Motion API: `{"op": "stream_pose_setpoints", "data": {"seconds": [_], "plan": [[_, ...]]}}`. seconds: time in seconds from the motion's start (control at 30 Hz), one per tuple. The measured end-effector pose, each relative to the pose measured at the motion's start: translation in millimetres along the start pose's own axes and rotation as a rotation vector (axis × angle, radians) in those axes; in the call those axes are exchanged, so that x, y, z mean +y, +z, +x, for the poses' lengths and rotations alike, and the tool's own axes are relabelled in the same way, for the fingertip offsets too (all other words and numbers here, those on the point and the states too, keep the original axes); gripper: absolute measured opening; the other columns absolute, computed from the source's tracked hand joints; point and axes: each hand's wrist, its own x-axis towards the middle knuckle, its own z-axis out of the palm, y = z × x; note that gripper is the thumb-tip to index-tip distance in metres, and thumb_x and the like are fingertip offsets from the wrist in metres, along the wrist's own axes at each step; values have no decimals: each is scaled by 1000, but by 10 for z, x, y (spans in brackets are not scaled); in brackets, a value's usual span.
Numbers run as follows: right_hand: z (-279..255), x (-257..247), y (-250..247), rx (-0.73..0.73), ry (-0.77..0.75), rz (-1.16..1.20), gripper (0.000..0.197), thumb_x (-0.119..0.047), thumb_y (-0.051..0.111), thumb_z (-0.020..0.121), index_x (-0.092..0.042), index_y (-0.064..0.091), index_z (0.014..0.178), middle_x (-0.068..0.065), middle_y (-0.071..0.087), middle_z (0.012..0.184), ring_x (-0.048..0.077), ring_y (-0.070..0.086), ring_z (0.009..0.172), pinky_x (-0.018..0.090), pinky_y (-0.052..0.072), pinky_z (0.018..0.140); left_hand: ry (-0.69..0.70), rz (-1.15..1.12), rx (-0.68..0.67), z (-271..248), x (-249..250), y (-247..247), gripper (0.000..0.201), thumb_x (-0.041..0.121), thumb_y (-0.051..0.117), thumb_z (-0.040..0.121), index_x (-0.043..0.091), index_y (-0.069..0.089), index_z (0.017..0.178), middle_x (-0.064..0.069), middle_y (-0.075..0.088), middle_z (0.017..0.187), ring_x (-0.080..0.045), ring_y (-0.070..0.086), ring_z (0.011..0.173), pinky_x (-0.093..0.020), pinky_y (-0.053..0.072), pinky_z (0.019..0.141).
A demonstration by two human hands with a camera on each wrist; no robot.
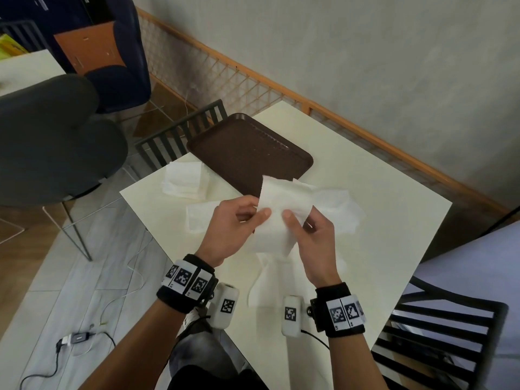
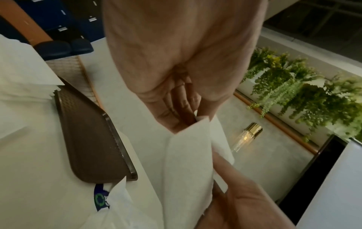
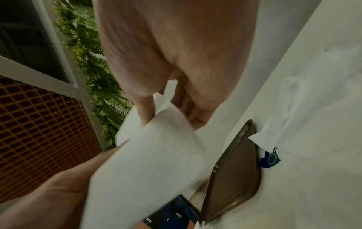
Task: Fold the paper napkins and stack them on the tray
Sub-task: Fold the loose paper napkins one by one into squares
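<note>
Both hands hold one white paper napkin (image 1: 281, 209) up above the cream table (image 1: 380, 235). My left hand (image 1: 236, 220) pinches its left edge with thumb on top. My right hand (image 1: 306, 235) pinches its right part, thumb pressed on the sheet. The napkin (image 2: 188, 167) hangs folded between the two hands, and the right wrist view shows the same napkin (image 3: 149, 162) close up. The brown tray (image 1: 247, 153) lies bare behind the hands. A stack of napkins (image 1: 185, 180) sits left of the tray.
Loose white sheets (image 1: 337, 209) and a thin plastic bag (image 1: 267, 280) lie on the table around the hands. A slatted black chair (image 1: 180, 136) stands behind the tray, another chair (image 1: 439, 342) at the right. A wooden lattice rail (image 1: 281, 88) borders the far side.
</note>
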Motion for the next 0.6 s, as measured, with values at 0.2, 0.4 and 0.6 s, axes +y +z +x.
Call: {"op": "stream_pose_setpoints", "data": {"seconds": [0.2, 0.4, 0.6], "plan": [[75, 90, -49, -43, -62, 67, 5, -2, 77, 88, -5, 81, 87, 7, 75, 88, 24, 64, 84, 45, 52, 80, 125, -80, 20, 6, -66, -109, 20, -5, 65, 102, 8, 81, 105, -5, 81, 101, -21, 75, 91, -26, 55, 82], [106, 111, -93, -160, -113, 139, 38, 17, 66, 89, -13, 89, 89, 24, 78, 110, 49, 71, 108, 58, 55, 96, 112, -220, -8, -13, -42, -147, 26, -9, 50, 108, 0, 73, 101, -15, 74, 100, -36, 70, 96, -46, 56, 86], [113, 88, -115, -183, -160, 120, 22, 4, 71, 90, -10, 88, 87, 24, 78, 117, 47, 71, 112, 53, 56, 97, 53, -283, -13, -17, -36, -137, 28, -7, 46, 108, -3, 71, 97, -12, 71, 96, -25, 69, 92, -36, 58, 84]]}}
